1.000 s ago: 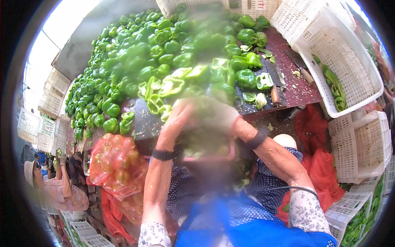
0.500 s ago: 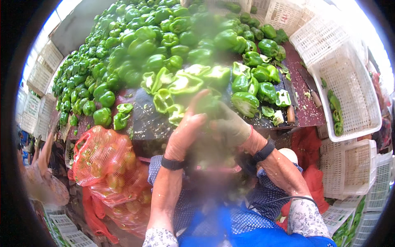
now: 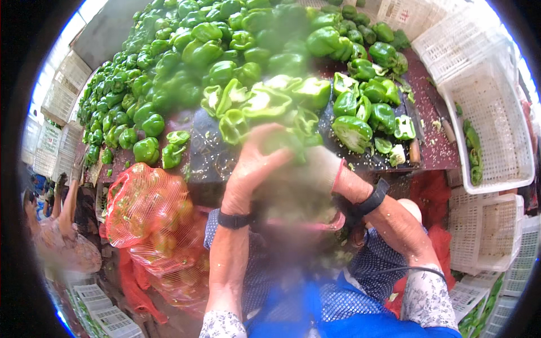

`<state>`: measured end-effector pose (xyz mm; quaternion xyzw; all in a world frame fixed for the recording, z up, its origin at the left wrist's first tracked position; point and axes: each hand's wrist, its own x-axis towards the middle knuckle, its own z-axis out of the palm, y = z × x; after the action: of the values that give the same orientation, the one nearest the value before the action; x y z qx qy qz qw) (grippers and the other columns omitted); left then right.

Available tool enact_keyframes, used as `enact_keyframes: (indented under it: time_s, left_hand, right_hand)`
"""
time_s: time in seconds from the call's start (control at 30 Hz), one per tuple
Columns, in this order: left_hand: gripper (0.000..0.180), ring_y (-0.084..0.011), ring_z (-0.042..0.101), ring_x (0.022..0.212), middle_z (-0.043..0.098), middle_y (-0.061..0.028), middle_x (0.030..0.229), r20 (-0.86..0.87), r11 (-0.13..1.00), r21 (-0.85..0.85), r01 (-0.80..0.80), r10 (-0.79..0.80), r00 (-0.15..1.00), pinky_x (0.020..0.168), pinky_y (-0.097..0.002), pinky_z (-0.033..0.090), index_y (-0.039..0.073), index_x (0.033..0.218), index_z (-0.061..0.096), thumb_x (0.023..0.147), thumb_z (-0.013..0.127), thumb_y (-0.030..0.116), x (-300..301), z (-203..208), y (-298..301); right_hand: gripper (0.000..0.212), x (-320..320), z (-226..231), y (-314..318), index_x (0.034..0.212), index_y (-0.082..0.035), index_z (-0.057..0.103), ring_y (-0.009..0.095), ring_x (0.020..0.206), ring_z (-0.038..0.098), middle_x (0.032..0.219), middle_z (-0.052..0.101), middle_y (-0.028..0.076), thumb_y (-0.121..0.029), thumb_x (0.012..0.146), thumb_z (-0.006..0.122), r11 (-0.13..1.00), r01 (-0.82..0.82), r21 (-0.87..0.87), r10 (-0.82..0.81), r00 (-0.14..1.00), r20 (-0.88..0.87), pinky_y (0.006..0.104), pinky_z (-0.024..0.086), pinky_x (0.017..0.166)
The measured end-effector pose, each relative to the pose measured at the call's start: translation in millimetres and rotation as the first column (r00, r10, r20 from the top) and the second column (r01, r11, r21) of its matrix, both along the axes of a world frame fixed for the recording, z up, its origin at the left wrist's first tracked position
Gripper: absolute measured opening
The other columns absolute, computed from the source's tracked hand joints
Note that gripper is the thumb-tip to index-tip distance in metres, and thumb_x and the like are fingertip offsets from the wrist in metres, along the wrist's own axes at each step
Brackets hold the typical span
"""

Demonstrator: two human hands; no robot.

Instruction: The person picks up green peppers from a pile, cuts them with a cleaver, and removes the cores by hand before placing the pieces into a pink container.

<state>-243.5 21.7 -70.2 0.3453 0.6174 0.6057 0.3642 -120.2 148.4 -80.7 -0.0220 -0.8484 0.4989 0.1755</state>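
Observation:
My bare left hand (image 3: pixel 253 166) is curled, thumb and fingers around a blurred green piece that looks like bell pepper (image 3: pixel 290 152). Close beside it is my right hand (image 3: pixel 321 169) in a pale glove with a red cuff edge. A hazy smear over the middle of the view hides its fingers. Just beyond the hands, cut bell pepper halves (image 3: pixel 256 101) lie with pale insides showing on a dark board (image 3: pixel 211 149). More cut peppers (image 3: pixel 352 133) sit to the right, near a knife with a wooden handle (image 3: pixel 415 152).
A big heap of whole green peppers (image 3: pixel 205 53) covers the far left of the table. Red mesh bags of peppers (image 3: pixel 152 208) stand at left. White plastic crates (image 3: pixel 493 183) line the right side. A pink-rimmed container (image 3: pixel 335 221) is below my hands. Another person (image 3: pixel 65 236) is far left.
My left hand's forefinger pointed outward before and is now bent inward. The hands have come nearer the cut halves. The whole view has shifted slightly.

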Motion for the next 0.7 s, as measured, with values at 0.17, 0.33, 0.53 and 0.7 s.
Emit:
enact_keyframes:
  time_s: [0.17,0.33,0.53,0.7]
  left_hand:
    - [0.028,-0.0106,0.059,0.088,0.061,-0.0019,0.098,-0.092,0.963,0.204,-0.176,0.198,0.976,0.075,-0.0262,0.052,0.007,0.112,0.061,0.086,0.066,0.017,-18.9,-10.1,6.4]
    - [0.015,-0.0121,0.062,0.080,0.063,-0.0023,0.094,0.415,0.947,0.195,-0.256,0.157,0.896,0.070,-0.0264,0.054,0.007,0.102,0.064,0.092,0.061,0.018,-20.5,-31.5,17.9]
    - [0.018,-0.0113,0.062,0.081,0.063,-0.0034,0.095,0.334,0.954,0.234,-0.188,0.102,0.937,0.073,-0.0254,0.054,0.006,0.104,0.064,0.098,0.053,0.018,-24.5,-10.7,11.5]
    - [0.031,-0.0207,0.057,0.110,0.057,-0.0158,0.126,0.478,0.907,0.390,-0.162,-0.049,0.877,0.093,-0.0320,0.050,0.001,0.127,0.049,0.100,0.045,0.015,-21.9,-5.1,12.2]
  right_hand:
    - [0.026,-10.6,24.1,14.8,0.100,-0.007,0.064,0.028,0.079,0.068,0.088,0.068,0.013,-0.024,0.081,0.066,0.769,-0.095,0.632,-0.331,0.787,0.521,0.0377,0.054,0.068]
    - [0.028,2.0,22.4,13.6,0.101,-0.006,0.063,0.027,0.083,0.068,0.090,0.067,0.016,-0.023,0.078,0.064,0.759,-0.252,0.600,-0.210,0.779,0.591,0.0382,0.055,0.067]
    - [0.073,-4.8,-9.5,16.4,0.136,0.004,0.037,0.026,0.111,0.058,0.122,0.057,0.022,-0.017,0.076,0.073,0.958,-0.097,-0.271,0.091,0.995,-0.035,0.0347,0.047,0.095]
    - [0.076,-9.6,-11.0,20.0,0.139,0.004,0.032,0.025,0.113,0.056,0.124,0.055,0.021,-0.015,0.078,0.074,0.820,-0.014,-0.573,0.070,0.995,0.075,0.0333,0.046,0.097]
